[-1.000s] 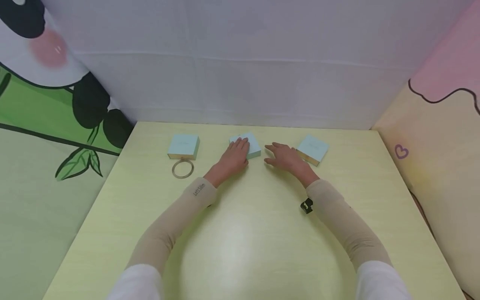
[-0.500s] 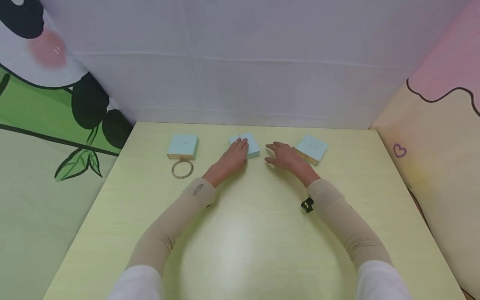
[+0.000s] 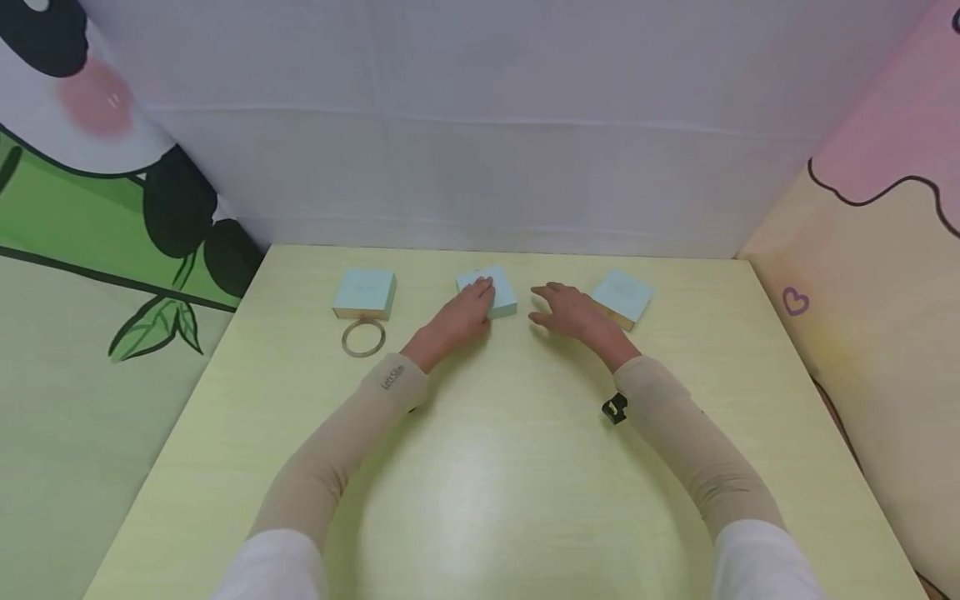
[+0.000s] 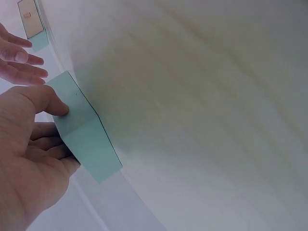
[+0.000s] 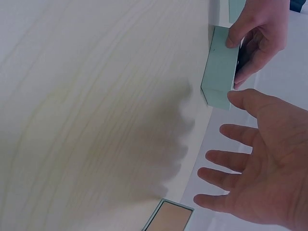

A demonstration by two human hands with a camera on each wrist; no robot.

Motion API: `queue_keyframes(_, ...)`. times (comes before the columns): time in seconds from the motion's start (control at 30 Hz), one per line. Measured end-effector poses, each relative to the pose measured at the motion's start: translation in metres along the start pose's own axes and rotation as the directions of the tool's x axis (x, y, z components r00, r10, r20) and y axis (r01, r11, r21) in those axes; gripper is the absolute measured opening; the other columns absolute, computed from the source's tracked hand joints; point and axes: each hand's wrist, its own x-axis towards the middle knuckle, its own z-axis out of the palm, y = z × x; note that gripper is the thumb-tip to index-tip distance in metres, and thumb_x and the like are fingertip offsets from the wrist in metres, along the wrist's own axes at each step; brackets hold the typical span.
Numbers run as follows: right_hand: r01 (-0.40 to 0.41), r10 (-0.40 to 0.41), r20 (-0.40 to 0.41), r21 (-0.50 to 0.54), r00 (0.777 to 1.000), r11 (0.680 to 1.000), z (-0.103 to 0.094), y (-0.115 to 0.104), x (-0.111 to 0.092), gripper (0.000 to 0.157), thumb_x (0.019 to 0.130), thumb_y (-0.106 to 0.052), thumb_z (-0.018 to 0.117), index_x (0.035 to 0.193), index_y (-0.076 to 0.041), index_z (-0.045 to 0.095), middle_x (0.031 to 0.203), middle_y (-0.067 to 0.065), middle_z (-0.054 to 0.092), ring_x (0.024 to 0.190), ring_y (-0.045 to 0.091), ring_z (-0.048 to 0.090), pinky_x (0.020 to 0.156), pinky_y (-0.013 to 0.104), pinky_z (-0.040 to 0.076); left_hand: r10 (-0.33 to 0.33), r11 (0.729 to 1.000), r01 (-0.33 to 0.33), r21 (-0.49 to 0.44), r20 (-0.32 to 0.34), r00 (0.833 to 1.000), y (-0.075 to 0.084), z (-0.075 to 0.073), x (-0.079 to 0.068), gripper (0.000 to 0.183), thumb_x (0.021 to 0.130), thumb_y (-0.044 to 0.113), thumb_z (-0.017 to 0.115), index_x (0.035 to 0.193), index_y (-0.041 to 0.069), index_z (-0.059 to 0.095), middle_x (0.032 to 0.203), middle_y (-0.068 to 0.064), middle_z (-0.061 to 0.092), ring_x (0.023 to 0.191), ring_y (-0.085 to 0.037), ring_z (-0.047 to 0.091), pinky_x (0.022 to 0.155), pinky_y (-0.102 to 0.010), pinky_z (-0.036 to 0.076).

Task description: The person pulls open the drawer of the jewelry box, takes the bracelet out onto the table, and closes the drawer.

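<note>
In the head view, a small light-blue box point(image 3: 506, 293) lies near the table's far edge, partly covered by my left hand point(image 3: 459, 318). The left wrist view has that hand gripping the box point(image 4: 91, 137), thumb point(image 4: 57, 103) against its side face and fingers over its top. My right hand point(image 3: 572, 315) is held just right of it with fingers spread. In the right wrist view the right thumb point(image 5: 243, 98) overlaps the box's near corner, and nothing is in the palm. A second light-blue box point(image 3: 624, 293) with a tan side sits beyond the right wrist.
A third light-blue box point(image 3: 364, 288) rests at the far left of the pale table point(image 3: 480, 467). A beige ring point(image 3: 345, 341) lies in front of it. A cloth-covered wall point(image 3: 495, 183) rises behind the table, and printed panels stand at both sides.
</note>
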Motion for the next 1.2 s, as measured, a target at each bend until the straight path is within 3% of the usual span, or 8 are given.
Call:
queue_keyframes(0.33, 0.026, -0.026, 0.008, 0.008, 1.0, 1.0, 0.002, -0.002, 0.0, 0.064, 0.105, -0.04, 0.053, 0.157, -0.007, 0.037, 0.162, 0.024, 0.03, 0.147, 0.043, 0.032, 0.117, 0.058, 0.033, 0.064, 0.998, -0.063, 0.025, -0.024, 0.998, -0.001, -0.003, -0.006, 0.051, 0.101, -0.006, 0.049, 0.15, -0.012, 0.037, 0.161, -0.025, 0.031, 0.151, -0.036, 0.028, 0.123, -0.043, 0.025)
queue_keyframes(0.53, 0.032, -0.032, 0.004, 0.015, 0.999, 0.999, 0.001, -0.004, -0.002, 0.063, 0.105, -0.038, 0.054, 0.157, -0.005, 0.037, 0.161, 0.025, 0.031, 0.147, 0.044, 0.032, 0.118, 0.057, 0.032, 0.069, 0.997, -0.069, 0.031, 0.017, 0.997, -0.005, -0.008, -0.012, 0.05, 0.104, -0.009, 0.041, 0.153, -0.009, 0.034, 0.164, -0.02, 0.028, 0.152, -0.034, 0.026, 0.123, -0.042, 0.025)
queue_keyframes(0.73, 0.032, -0.032, 0.004, 0.016, 0.999, 0.999, 0.001, -0.003, -0.003, 0.063, 0.105, -0.038, 0.053, 0.156, -0.005, 0.039, 0.161, 0.025, 0.031, 0.147, 0.043, 0.032, 0.118, 0.056, 0.032, 0.112, 0.992, -0.11, -0.062, 0.014, 0.994, -0.021, -0.011, -0.018, 0.061, 0.098, -0.015, 0.05, 0.155, 0.0, 0.035, 0.165, -0.014, 0.03, 0.152, -0.03, 0.027, 0.124, -0.04, 0.025)
queue_keyframes(0.9, 0.028, -0.028, 0.014, 0.016, 0.999, 0.999, 0.001, -0.002, -0.003, 0.062, 0.105, -0.037, 0.054, 0.156, -0.004, 0.039, 0.161, 0.025, 0.031, 0.147, 0.043, 0.032, 0.118, 0.056, 0.032, 0.162, 0.982, -0.156, -0.108, 0.055, 0.985, -0.032, -0.017, -0.017, 0.069, 0.093, -0.017, 0.057, 0.155, 0.003, 0.036, 0.164, -0.011, 0.031, 0.152, -0.029, 0.027, 0.123, -0.042, 0.027)
queue_keyframes(1.03, 0.026, -0.027, 0.02, 0.024, 0.999, 0.999, 0.003, -0.002, -0.003, 0.062, 0.105, -0.037, 0.054, 0.156, -0.004, 0.039, 0.162, 0.024, 0.031, 0.147, 0.043, 0.033, 0.118, 0.055, 0.033, 0.183, 0.981, -0.178, -0.081, 0.055, 0.982, -0.032, -0.02, -0.011, 0.058, 0.094, -0.014, 0.057, 0.149, -0.001, 0.044, 0.16, -0.014, 0.038, 0.149, -0.032, 0.034, 0.12, -0.042, 0.033)
queue_keyframes(1.2, 0.034, -0.034, 0.002, 0.026, 0.999, 0.999, 0.004, -0.002, -0.004, 0.061, 0.105, -0.035, 0.054, 0.155, -0.003, 0.04, 0.161, 0.025, 0.031, 0.146, 0.043, 0.034, 0.118, 0.055, 0.033, 0.202, 0.976, -0.202, -0.077, -0.002, 0.979, -0.019, -0.019, -0.003, 0.039, 0.102, 0.0, 0.052, 0.141, -0.003, 0.053, 0.155, -0.017, 0.044, 0.145, -0.034, 0.039, 0.118, -0.043, 0.036)
